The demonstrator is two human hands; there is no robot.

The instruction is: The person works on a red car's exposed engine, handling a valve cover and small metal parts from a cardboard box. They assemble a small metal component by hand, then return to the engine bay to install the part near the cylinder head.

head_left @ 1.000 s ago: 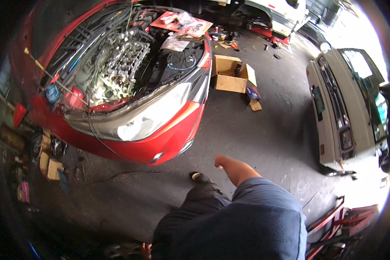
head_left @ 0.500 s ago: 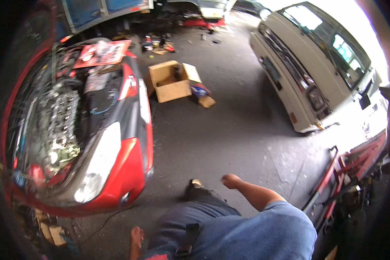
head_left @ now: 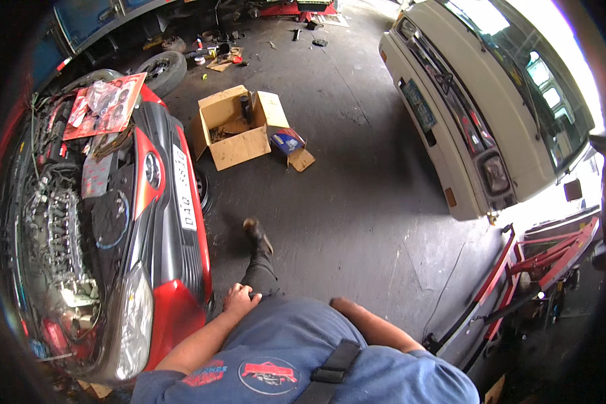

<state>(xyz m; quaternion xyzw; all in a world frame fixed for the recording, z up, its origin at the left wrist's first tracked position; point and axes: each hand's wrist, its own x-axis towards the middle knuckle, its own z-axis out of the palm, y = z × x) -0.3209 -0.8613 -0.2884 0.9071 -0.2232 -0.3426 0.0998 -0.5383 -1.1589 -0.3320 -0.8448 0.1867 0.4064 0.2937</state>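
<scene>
My left hand hangs over my dark trouser leg, beside the red car's front corner, its fingers loosely bent and slightly apart, with nothing visible in them. My right hand is at my other side, partly behind my belly, dark and blurred, its fingers unclear. The red car stands at left with an exposed engine; a red printed sheet lies over its far end. My booted foot is forward on the dark floor.
An open cardboard box and a smaller blue box lie ahead. Behind are tyres, scattered parts and a blue vehicle body. A cream van stands at right, above a red metal frame.
The view has swung rightward and moved forward, shifting the red car left and bringing the box nearer. My left hand has risen beside my leg; my right hand has drawn back toward my body.
</scene>
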